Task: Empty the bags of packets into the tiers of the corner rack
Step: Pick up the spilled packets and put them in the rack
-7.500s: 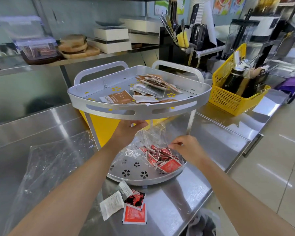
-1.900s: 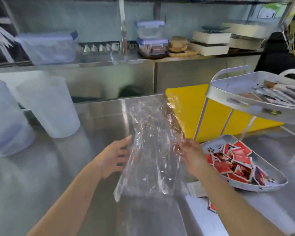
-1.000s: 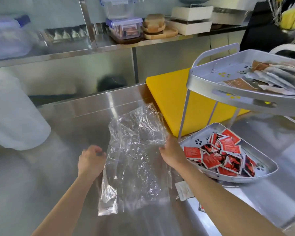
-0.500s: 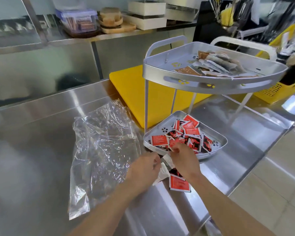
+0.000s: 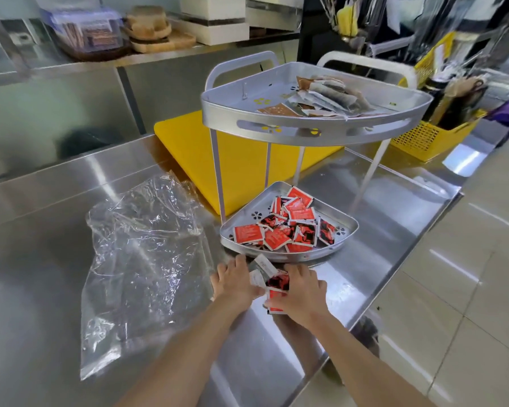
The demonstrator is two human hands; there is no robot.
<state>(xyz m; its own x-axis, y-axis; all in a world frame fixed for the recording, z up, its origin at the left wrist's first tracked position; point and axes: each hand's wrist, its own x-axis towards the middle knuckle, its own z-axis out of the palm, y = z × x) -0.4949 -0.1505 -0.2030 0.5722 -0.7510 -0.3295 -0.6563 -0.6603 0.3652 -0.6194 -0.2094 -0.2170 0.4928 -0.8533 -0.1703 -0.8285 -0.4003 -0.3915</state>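
The silver corner rack (image 5: 306, 133) stands on the steel counter. Its top tier holds brown and grey packets (image 5: 321, 96). Its bottom tier (image 5: 348, 230) holds several red packets (image 5: 288, 224). Just in front of the bottom tier lie a few loose packets (image 5: 272, 279), red and white, on the counter. My left hand (image 5: 235, 282) and my right hand (image 5: 301, 290) press in on them from both sides, fingers curled around the little pile. An empty clear plastic bag (image 5: 141, 265) lies flat to the left.
A yellow cutting board (image 5: 188, 151) lies behind the rack. A yellow basket (image 5: 423, 139) of utensils stands at the right. The counter edge (image 5: 394, 268) runs close on the right, floor tiles beyond. A back shelf carries boxes and wooden boards (image 5: 156, 33).
The bag went from my hands to lying flat on the counter at the left. Both hands moved right to the loose packets before the bottom tier and now close around them.
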